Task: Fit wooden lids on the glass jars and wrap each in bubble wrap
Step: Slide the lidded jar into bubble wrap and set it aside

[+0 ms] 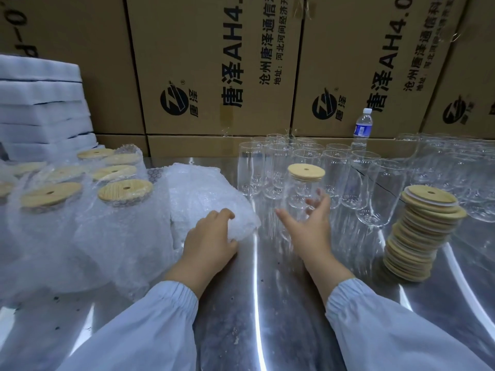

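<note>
Rising behind the one lidded clear glass jar (302,194), printed brown cardboard cartons (214,62) wall off the shiny steel table (267,303) it stands on. Left of that jar lies a crumpled heap of clear bubble wrap sheets (198,191), and farther left stand bubble-wrapped jars (117,210), each capped with wood. Behind and right of the jar crowd empty, uncapped clear glass jars (375,183), all upright. Right of it and nearer the person leans a tall stack of round pale wooden lids (417,236). The left hand (211,236) curls its fingers over the near corner of the bubble wrap, gripping it. The right hand (308,223) is spread wide, fingertips at the jar's lower wall; contact is too blurred to tell. A holed wooden lid (306,171) sits on the jar's mouth. A small plastic water bottle (363,127) stands behind.
</note>
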